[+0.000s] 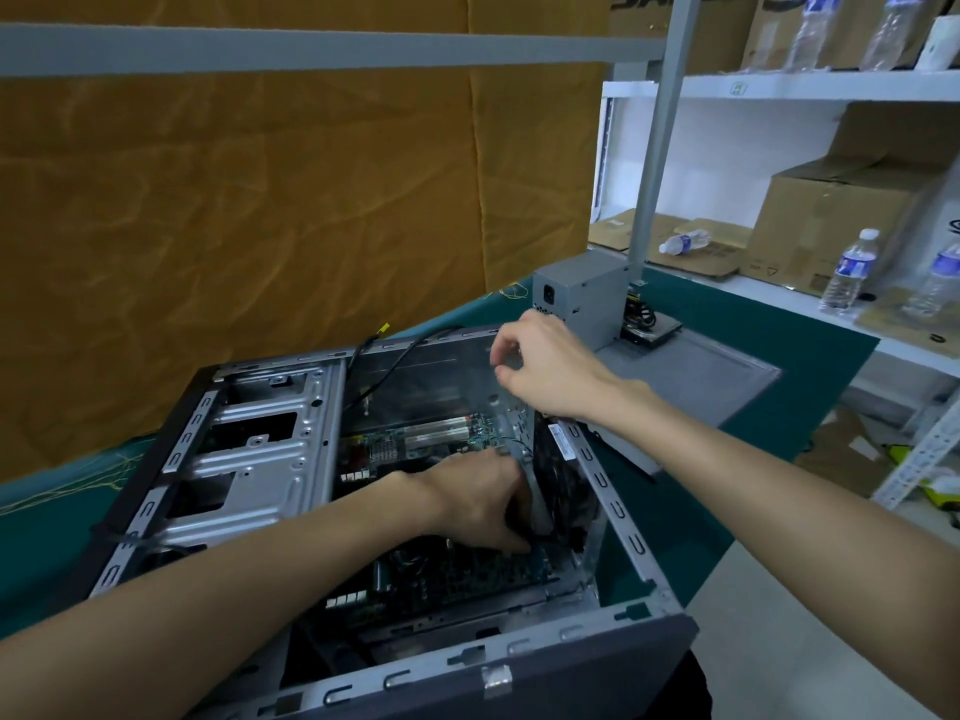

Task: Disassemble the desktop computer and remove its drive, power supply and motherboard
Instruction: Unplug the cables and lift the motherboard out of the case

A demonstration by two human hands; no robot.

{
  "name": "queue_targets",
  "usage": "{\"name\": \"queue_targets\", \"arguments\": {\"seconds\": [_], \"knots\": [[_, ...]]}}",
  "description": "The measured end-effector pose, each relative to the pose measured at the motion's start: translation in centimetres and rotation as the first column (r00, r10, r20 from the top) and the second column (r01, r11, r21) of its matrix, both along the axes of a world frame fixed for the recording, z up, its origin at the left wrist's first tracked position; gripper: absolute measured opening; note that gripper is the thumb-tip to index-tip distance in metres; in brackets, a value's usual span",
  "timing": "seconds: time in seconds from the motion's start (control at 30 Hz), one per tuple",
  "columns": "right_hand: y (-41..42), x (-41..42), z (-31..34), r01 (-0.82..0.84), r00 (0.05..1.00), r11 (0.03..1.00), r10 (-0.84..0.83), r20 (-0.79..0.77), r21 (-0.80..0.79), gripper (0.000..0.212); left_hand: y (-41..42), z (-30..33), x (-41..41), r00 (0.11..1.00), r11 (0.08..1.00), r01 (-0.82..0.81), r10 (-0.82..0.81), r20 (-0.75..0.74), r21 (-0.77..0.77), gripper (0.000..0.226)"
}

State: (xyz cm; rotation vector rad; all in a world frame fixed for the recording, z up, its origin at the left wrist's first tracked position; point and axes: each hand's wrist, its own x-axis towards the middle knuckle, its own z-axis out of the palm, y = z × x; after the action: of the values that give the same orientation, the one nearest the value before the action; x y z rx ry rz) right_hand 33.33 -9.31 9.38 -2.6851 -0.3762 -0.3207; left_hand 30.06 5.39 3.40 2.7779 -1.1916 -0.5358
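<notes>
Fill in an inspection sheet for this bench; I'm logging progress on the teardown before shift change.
Surface: green mat on the bench, case side panel lying on it.
Job's things: open computer case; motherboard still inside; power supply already out, standing on the panel.
Clutter: nothing seen on the mat besides the removed parts.
Hands: left hand down inside the case on a part by the rear wall; right hand pinched above the case's far edge.
Cables: black cable draped over the case's far edge.
Surroundings: shelving with water bottles and cardboard boxes; orange cloth backdrop.
</notes>
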Motion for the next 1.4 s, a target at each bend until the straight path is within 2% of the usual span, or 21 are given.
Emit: {"name": "queue_targets", "arguments": {"seconds": [0.07,0.13,0.33,0.57,0.7,0.93,1.07,1.13,1.23,1.3,1.37,1.4], "knots": [[0.6,0.6,0.0,0.04,0.999,0.999,-0.041,0.025,0.032,0.008,0.1,-0.3,-0.1,1.0,1.0,-0.01,0.01,-0.001,-0.002,0.027],[1.3,1.2,0.0,0.069,0.997,0.997,-0.07,0.023,0.039,0.011,0.5,-0.6,-0.1,0.997,1.0,0.001,-0.001,0.071,0.011,0.027],[2.3,2.0,-0.8,0.146,0.989,0.984,-0.142,0.047,-0.104,0.026,0.7,-1.0,0.0,0.994,1.0,-0.002,-0.001,0.108,0.031,0.027],[2.1,1.5,-1.8,0.111,0.989,0.968,-0.085,0.121,-0.225,0.026,0.6,-0.9,0.2,0.998,0.998,0.004,-0.009,0.069,0.07,0.023],[2.2,1.4,-1.9,0.107,0.99,0.957,-0.077,0.12,-0.27,0.023,0.7,-0.9,0.0,0.995,0.994,0.014,-0.025,0.094,0.111,0.028],[2.2,1.3,-1.9,0.102,0.99,0.945,-0.067,0.12,-0.312,0.024,1.0,-1.5,-0.1,0.989,0.997,0.054,-0.062,0.131,0.061,0.016],[2.3,1.2,-1.8,0.097,0.992,0.933,-0.064,0.106,-0.347,0.022,0.8,-0.9,-0.4,0.994,0.999,0.03,-0.033,0.101,0.036,0.021],[2.4,0.7,-1.3,0.065,0.994,0.957,-0.037,0.105,-0.283,0.02,0.9,-0.2,-0.4,0.995,0.998,0.045,-0.048,0.09,0.033,0.022],[2.4,-1.4,-0.8,-0.049,0.983,0.975,0.086,0.165,-0.217,0.02,2.2,0.9,-0.1,0.983,0.995,0.032,-0.049,0.179,0.096,0.048],[2.3,-3.8,-0.2,-0.187,0.976,0.969,0.203,0.083,-0.162,0.022,4.0,1.7,0.4,0.967,0.982,-0.053,0.005,0.256,0.18,0.076],[2.3,-6.0,0.3,-0.336,0.934,0.924,0.301,-0.193,-0.183,0.025,5.7,2.3,0.7,0.977,0.98,-0.111,0.077,0.198,0.164,0.084],[2.6,-6.4,0.4,-0.386,0.897,0.879,0.288,-0.334,-0.279,0.026,6.1,2.4,0.9,0.985,0.986,-0.124,0.109,0.134,0.111,0.081]]}}
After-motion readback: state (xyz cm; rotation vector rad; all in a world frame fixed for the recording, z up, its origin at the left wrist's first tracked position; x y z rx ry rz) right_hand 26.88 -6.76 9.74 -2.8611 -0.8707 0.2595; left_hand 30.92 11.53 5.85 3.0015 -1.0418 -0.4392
